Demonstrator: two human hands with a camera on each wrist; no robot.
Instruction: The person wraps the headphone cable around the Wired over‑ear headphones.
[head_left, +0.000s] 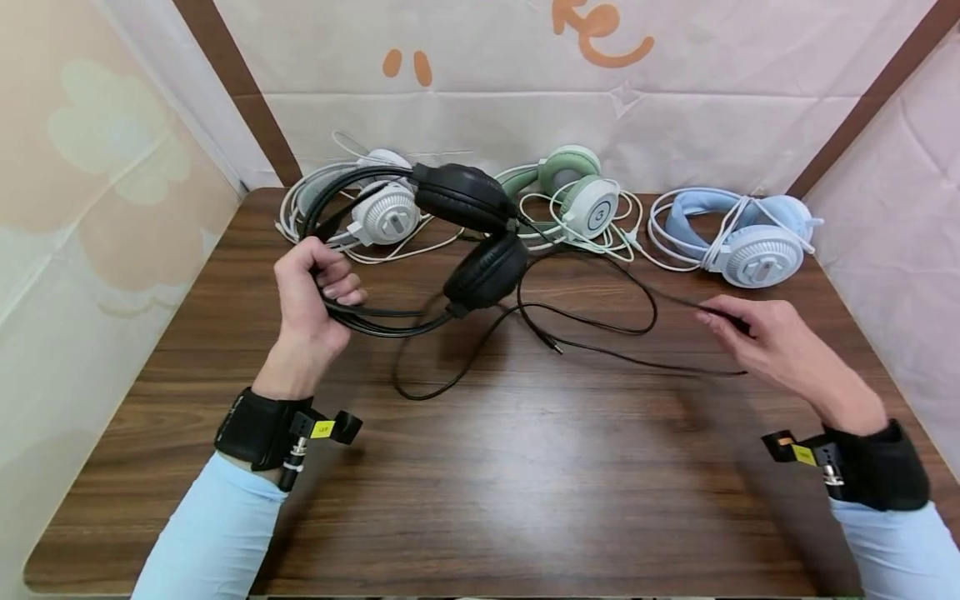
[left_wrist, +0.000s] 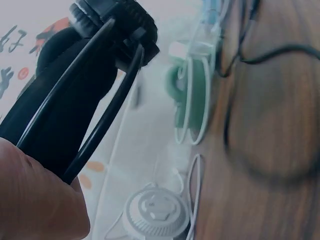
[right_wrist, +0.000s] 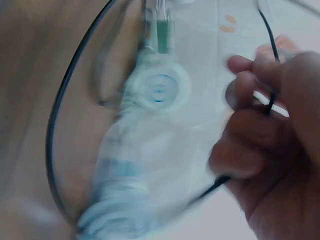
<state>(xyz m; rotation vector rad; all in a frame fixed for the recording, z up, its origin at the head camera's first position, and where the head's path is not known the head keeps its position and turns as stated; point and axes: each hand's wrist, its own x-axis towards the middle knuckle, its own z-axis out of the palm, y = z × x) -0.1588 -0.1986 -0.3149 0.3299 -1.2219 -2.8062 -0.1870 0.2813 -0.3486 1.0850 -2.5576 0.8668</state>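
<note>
Working remotely, I had the left hand (head_left: 315, 292) gripping the black headset (head_left: 465, 196) aloft, front-left of the green headset (head_left: 570, 171); front-right of it, the right hand (head_left: 772, 337) pinched the black cable (right_wrist: 50, 127). I judged this cable-tidying; next seemed to call for gathering slack.

Place: small screened-off booth, seemingly a recording station; home or lab, cannot tell.
Table (head_left: 525, 500): one, wood-grain, beneath left fingers (head_left: 347, 287) and right fingers (head_left: 716, 321).
Back sheet (head_left: 510, 117): one, pale, creased, orange print, beyond the fingers.
Left sheet (head_left: 97, 275): one, flower print, outward of left fingers.
Right sheet (head_left: 892, 200): one, pale, creased, outward of right fingers.
Strips: two, brown, at back corners, left (head_left: 246, 93) and right (head_left: 873, 100), beyond the fingers.
Cameras: two, wrist-worn, left (head_left: 347, 427) and right (head_left: 780, 446), behind the fingers.
</note>
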